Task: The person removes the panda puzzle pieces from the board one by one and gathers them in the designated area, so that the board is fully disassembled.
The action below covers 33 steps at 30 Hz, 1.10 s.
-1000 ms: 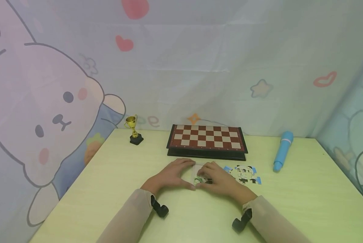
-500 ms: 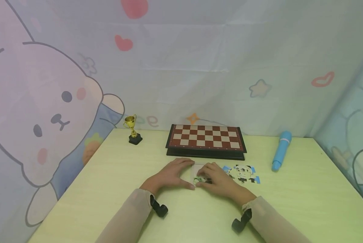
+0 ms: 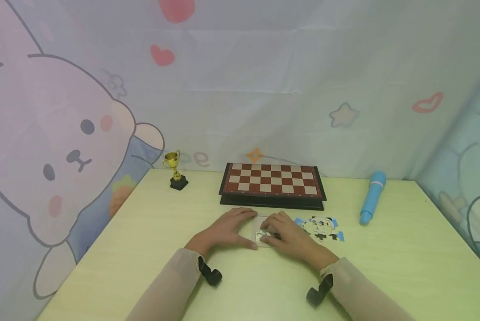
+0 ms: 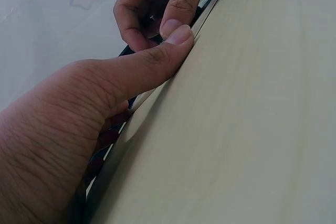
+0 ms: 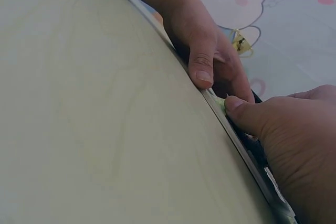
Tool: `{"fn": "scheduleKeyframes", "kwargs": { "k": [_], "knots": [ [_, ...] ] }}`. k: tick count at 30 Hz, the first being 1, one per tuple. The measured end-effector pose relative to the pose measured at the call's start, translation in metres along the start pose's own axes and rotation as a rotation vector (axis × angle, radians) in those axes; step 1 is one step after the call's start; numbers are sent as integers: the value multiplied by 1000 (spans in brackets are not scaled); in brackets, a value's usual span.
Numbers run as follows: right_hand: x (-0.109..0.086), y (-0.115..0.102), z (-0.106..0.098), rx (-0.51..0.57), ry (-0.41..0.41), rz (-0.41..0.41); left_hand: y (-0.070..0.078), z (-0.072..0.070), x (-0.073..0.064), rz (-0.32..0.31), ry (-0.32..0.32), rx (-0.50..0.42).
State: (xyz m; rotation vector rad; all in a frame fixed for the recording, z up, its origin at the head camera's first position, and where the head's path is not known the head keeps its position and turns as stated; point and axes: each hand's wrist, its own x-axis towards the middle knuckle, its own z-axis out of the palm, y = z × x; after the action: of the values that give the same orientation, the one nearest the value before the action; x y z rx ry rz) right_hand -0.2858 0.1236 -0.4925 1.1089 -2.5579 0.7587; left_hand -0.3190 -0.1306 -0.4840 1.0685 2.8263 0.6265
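A small, pale, shallow puzzle tray lies on the table between the two hands, with green and white puzzle pieces in its near part. My left hand grips the tray's left side, thumb at the near corner and fingers at the far one. Over the tray, my right hand has its thumb and fingers bent together on a piece that they mostly cover. In the right wrist view a bit of green shows beside the right thumb. Partly joined panda puzzle pieces lie just right of that hand.
A folded chessboard case stands right behind the tray. A gold trophy cup is at the back left, and a blue toy microphone lies at the right. A patterned cloth hangs behind the table.
My right thumb and fingers have shifted slightly over the tray, the thumb a little away from its near edge. The left hand holds the same place.
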Motion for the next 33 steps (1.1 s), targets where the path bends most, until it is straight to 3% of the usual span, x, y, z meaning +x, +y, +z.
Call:
{"fn": "scheduleKeyframes", "kwargs": {
  "k": [11,17,24,33],
  "knots": [
    [-1,-2,-2,77,-20,-25,1,1,0,-19,-13,3],
    [-1,-3,-1,87,9,-43,-1,2,1,-15,-1,-1],
    [-1,-3,-1,168,-26,-59,1,1,0,-18,-12,-16],
    [0,-2,-2,169,-7,-75,4,-2,0,-24,-11,-22]
  ]
}}
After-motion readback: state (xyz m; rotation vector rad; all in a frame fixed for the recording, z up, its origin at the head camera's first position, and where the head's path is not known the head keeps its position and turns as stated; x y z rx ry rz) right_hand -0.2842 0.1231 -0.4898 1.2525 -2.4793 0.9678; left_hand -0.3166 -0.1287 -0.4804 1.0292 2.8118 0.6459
